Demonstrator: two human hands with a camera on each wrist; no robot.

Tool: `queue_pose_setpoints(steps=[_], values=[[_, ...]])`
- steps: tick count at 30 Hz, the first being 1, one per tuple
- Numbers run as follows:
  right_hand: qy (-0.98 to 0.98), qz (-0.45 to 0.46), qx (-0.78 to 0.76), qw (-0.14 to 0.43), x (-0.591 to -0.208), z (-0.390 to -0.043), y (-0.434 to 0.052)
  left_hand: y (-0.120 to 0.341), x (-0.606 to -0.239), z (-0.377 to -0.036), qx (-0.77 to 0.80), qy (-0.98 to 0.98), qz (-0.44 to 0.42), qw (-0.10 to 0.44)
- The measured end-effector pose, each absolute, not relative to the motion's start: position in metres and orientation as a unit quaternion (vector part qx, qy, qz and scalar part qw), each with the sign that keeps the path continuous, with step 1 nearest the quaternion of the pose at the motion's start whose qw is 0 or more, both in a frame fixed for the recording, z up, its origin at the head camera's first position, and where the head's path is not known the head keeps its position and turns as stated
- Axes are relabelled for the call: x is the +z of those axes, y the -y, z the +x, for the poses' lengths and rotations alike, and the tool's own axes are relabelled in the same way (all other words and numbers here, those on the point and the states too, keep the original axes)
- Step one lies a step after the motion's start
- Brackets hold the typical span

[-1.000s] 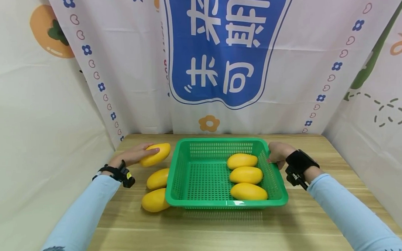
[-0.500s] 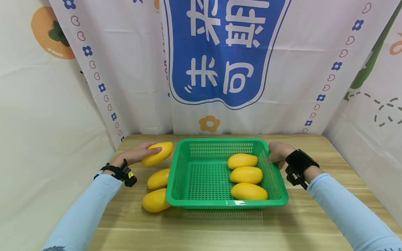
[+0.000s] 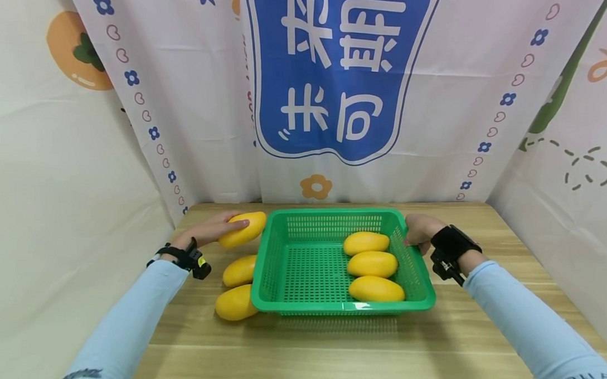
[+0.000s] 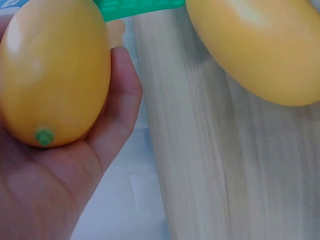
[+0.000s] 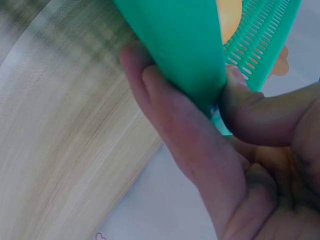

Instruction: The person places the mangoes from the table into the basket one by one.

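Observation:
My left hand (image 3: pixel 219 226) grips a yellow mango (image 3: pixel 243 229) just outside the back left corner of a green plastic basket (image 3: pixel 327 307). In the left wrist view, the mango (image 4: pixel 55 70) shows a small green stem spot at its near end, with fingers wrapped along its sides. My right hand (image 3: pixel 421 231) holds the basket's right rim; in the right wrist view, the thumb lies inside and the fingers (image 5: pixel 185 135) outside the green wall (image 5: pixel 175 45). Inside the basket, three mangoes (image 3: pixel 372 264) lie in a column along the right side.
Two more mangoes, one (image 3: pixel 240 271) behind the other (image 3: pixel 235 303), lie on the wooden table (image 3: pixel 309 356) by the basket's left side, partly hidden by its rim. A printed white cloth (image 3: pixel 211 148) hangs behind the table, with white sheets at both sides.
My left hand has moved a little to the right with the mango, closer to the basket's left rim. The right hand and the basket have stayed in place.

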State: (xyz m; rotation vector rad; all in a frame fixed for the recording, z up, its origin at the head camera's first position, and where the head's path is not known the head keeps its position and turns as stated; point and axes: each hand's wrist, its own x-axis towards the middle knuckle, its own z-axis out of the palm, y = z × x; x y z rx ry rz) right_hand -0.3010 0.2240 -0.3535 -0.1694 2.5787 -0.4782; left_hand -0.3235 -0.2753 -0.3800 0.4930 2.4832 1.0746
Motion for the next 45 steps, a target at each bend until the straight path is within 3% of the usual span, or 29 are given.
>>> queue_pose_setpoints(steps=[45], values=[[-0.946,-0.051,-0.194,0.255,-0.355,-0.302,-0.228,0.247,-0.366,-0.329,0.396,-0.873,0.201,0.2]])
